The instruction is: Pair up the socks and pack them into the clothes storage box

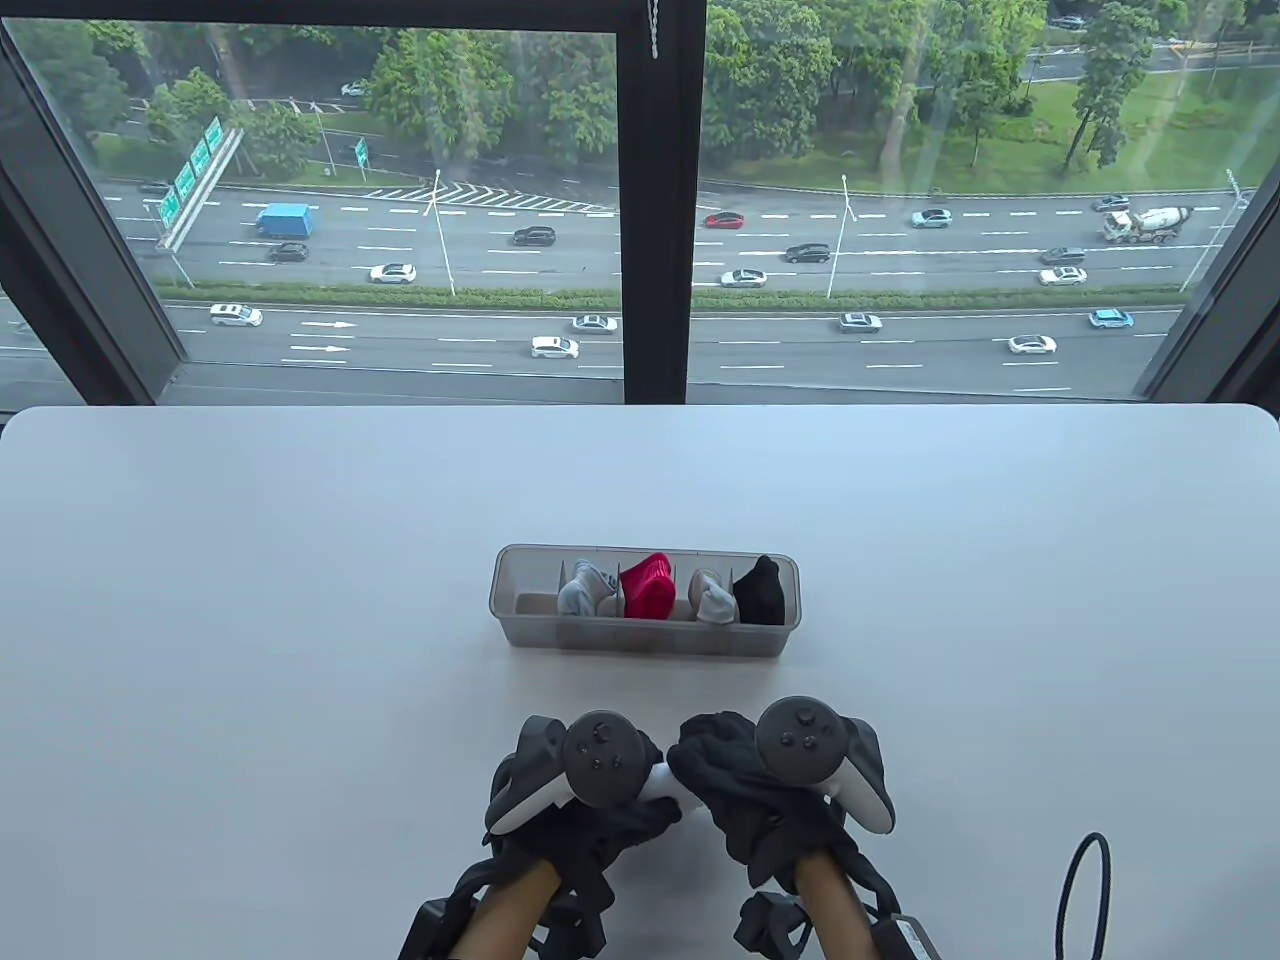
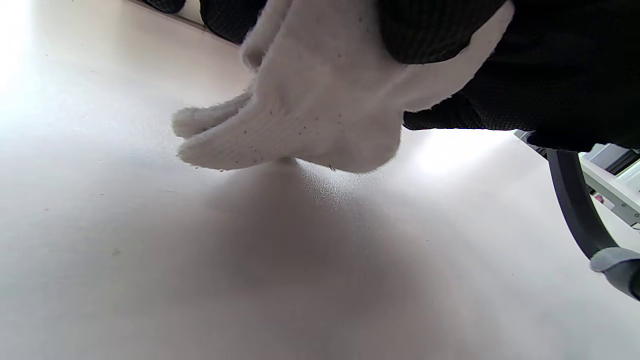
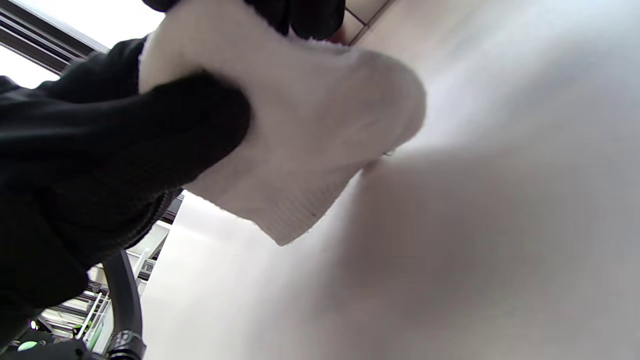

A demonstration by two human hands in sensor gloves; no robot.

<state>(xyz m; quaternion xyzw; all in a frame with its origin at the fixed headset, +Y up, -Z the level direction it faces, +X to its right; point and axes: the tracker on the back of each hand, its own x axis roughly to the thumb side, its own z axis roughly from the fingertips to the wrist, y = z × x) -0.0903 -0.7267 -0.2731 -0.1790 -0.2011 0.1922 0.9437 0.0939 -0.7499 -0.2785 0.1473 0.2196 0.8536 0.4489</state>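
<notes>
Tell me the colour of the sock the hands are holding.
White. The sock shows best in the left wrist view, held just above the table.

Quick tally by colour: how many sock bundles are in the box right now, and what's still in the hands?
Storage box, left to right:
Grey and white bundle: 1
Red bundle: 1
Beige and white bundle: 1
Black bundle: 1
White socks held by the left hand and right hand: 1
Total: 5, with the leftmost compartment free.
</notes>
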